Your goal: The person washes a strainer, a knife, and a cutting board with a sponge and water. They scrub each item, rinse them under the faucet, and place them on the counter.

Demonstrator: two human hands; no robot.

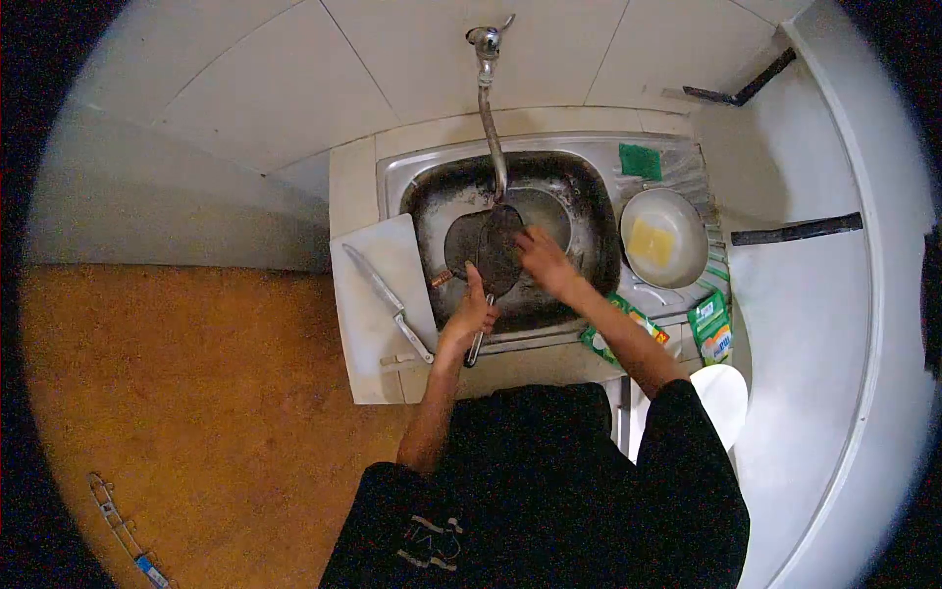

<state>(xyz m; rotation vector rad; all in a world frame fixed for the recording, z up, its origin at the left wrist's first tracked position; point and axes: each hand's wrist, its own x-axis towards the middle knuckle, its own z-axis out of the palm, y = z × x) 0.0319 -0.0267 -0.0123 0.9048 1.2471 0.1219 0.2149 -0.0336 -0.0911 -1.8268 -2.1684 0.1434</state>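
Observation:
Over the sink (586, 299), my left hand (471, 316) is wrapped round the handle of a dark long-handled pan (501, 250). Its broad oval head is tilted beneath the faucet (495, 147), and the handle's end shows below my hand. My right hand (542, 260) is closed against the right side of the pan's head; whatever its fingers hold is hidden. Behind the pan, a second dark round piece (459, 240) and a brownish handle end (442, 279) show in the basin.
Left of the sink, a knife (378, 285) lies on a white cutting board (392, 250). On the right drainboard stand a bowl (694, 263) with a yellow sponge (651, 242), a green scouring pad (640, 162) and green packets (711, 329). A white round object (721, 398) sits below.

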